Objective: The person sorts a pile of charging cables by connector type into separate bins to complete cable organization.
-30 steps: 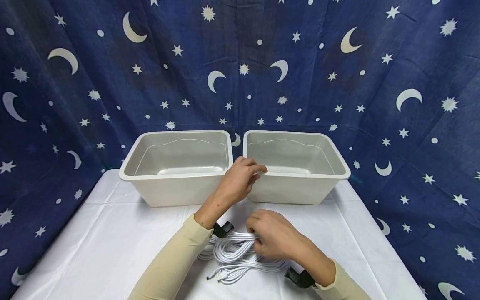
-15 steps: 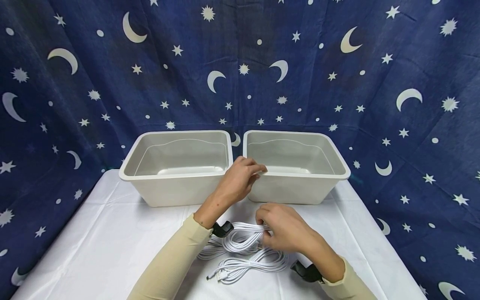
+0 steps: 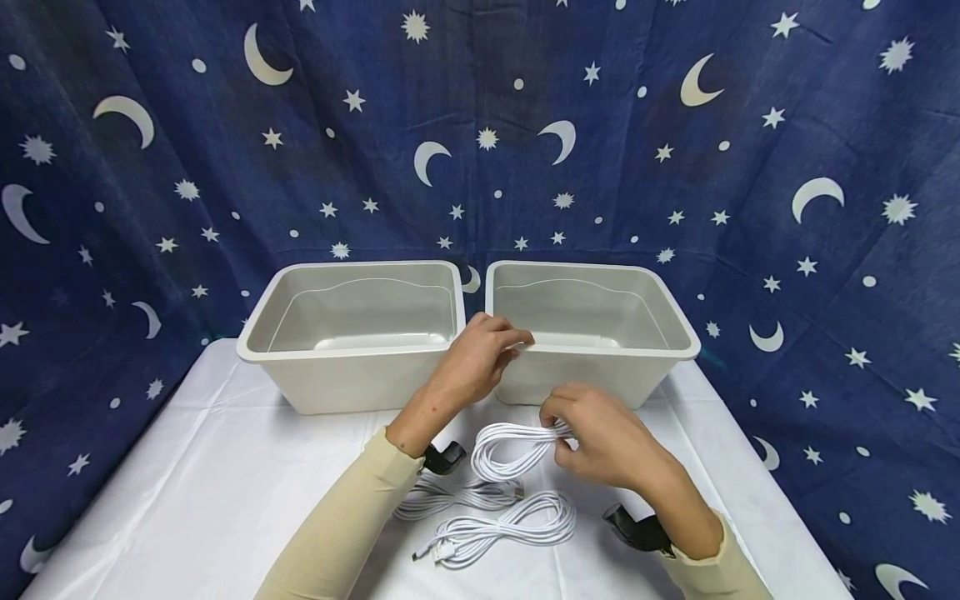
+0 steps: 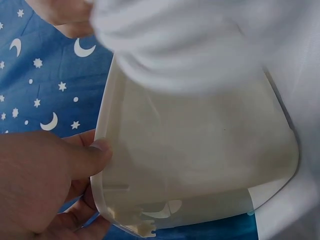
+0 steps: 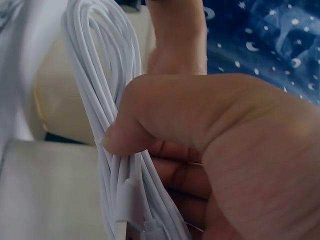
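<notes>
My right hand (image 3: 603, 437) pinches a coiled white USB cable (image 3: 510, 450) at its bundled middle, lifted over the table in front of the right bin. In the right wrist view the thumb presses across the strands of the cable (image 5: 107, 100), and a metal plug (image 5: 122, 227) hangs below. My left hand (image 3: 476, 358) grips the near left corner of the right plastic bin (image 3: 585, 375); in the left wrist view its thumb (image 4: 100, 150) lies over the rim. Two more coiled white cables lie below, a front one (image 3: 498, 529) and a back one (image 3: 450, 496) partly behind the left wrist.
A matching off-white bin (image 3: 352, 383) stands left of the right one, with a narrow gap between them. Both stand on a white-covered table (image 3: 225, 492). A dark blue curtain (image 3: 480, 100) with moons and stars hangs behind and at both sides.
My right hand has drawn one coiled cable up off the pile and moved right and toward the right bin. The other two coils stay on the table. My left hand keeps its place.
</notes>
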`<state>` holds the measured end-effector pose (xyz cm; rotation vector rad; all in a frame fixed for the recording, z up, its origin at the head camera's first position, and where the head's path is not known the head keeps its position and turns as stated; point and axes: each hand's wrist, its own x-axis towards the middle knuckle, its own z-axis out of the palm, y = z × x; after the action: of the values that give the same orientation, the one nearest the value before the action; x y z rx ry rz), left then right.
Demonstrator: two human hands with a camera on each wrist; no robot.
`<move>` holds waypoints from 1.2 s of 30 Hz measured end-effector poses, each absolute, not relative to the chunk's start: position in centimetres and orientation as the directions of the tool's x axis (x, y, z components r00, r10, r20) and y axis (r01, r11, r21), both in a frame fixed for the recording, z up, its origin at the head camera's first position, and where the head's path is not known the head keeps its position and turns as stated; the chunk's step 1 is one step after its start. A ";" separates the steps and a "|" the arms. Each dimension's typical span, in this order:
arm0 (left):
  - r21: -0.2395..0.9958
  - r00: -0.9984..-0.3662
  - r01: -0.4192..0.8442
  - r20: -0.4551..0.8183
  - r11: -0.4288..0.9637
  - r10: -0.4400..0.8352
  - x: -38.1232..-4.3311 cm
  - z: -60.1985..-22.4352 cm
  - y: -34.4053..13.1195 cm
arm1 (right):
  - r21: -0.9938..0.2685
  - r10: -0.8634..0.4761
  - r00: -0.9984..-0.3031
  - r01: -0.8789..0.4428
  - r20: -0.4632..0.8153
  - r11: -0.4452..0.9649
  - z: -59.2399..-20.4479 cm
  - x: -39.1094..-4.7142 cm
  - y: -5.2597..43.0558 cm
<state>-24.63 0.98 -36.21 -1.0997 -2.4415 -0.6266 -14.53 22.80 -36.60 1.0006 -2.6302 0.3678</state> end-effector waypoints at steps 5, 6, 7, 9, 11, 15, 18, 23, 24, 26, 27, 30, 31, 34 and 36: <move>0.232 -0.610 0.775 0.518 0.587 0.600 -24.7 -36.3 1.0 | -0.134 -0.572 -0.692 -0.680 0.440 0.720 -35.8 -14.6 24.0; 0.231 -0.608 0.777 0.518 0.586 0.602 -24.7 -36.3 1.0 | -0.135 -0.568 -0.686 -0.684 0.454 0.717 -35.6 -14.6 24.2; 0.230 -0.607 0.777 0.517 0.585 0.603 -24.7 -36.3 1.0 | -0.135 -0.564 -0.680 -0.686 0.468 0.715 -35.5 -14.6 24.4; 0.232 -0.606 0.779 0.517 0.583 0.604 -24.7 -36.3 0.9 | -0.134 -0.558 -0.664 -0.694 0.498 0.707 -35.3 -14.7 24.6; 0.236 -0.607 0.779 0.517 0.581 0.604 -24.7 -36.3 0.9 | -0.132 -0.549 -0.648 -0.702 0.528 0.700 -35.2 -14.8 24.9; 0.237 -0.606 0.779 0.521 0.580 0.601 -24.7 -36.3 1.0 | -0.143 -0.517 -0.615 -0.715 0.596 0.685 -34.7 -15.0 25.4; 0.235 -0.601 0.782 0.527 0.577 0.601 -24.7 -36.4 1.0 | -0.166 -0.479 -0.598 -0.719 0.642 0.675 -34.3 -15.2 25.9; 0.222 -0.590 0.788 0.537 0.574 0.603 -24.8 -36.5 1.0 | -0.192 -0.411 -0.593 -0.700 0.693 0.688 -33.8 -15.3 26.4; 0.219 -0.588 0.789 0.539 0.574 0.603 -24.8 -36.5 1.0 | -0.193 -0.399 -0.590 -0.697 0.702 0.691 -33.7 -15.4 26.5; 0.215 -0.585 0.790 0.543 0.574 0.602 -24.9 -36.5 1.0 | -0.188 -0.384 -0.575 -0.698 0.722 0.691 -33.7 -15.6 26.6; 0.214 -0.583 0.792 0.544 0.572 0.603 -24.9 -36.5 1.0 | -0.181 -0.379 -0.563 -0.701 0.734 0.690 -33.8 -15.7 26.7; 0.209 -0.578 0.795 0.547 0.570 0.606 -24.9 -36.5 1.0 | -0.156 -0.361 -0.506 -0.722 0.783 0.674 -33.9 -16.2 26.7; 0.208 -0.579 0.794 0.546 0.571 0.606 -24.9 -36.5 1.0 | -0.148 -0.354 -0.488 -0.728 0.798 0.670 -34.0 -16.3 26.8; 0.211 -0.580 0.793 0.548 0.571 0.603 -24.9 -36.6 0.9 | -0.138 -0.325 -0.449 -0.736 0.832 0.663 -34.2 -16.8 26.8; 0.217 -0.580 0.793 0.556 0.570 0.595 -24.9 -36.6 0.9 | -0.135 -0.307 -0.438 -0.730 0.845 0.670 -34.3 -17.1 26.9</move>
<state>-24.91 0.94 -36.60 -1.1193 -2.3801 -0.6316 -17.10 26.93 -34.33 0.8011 -2.0284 0.6267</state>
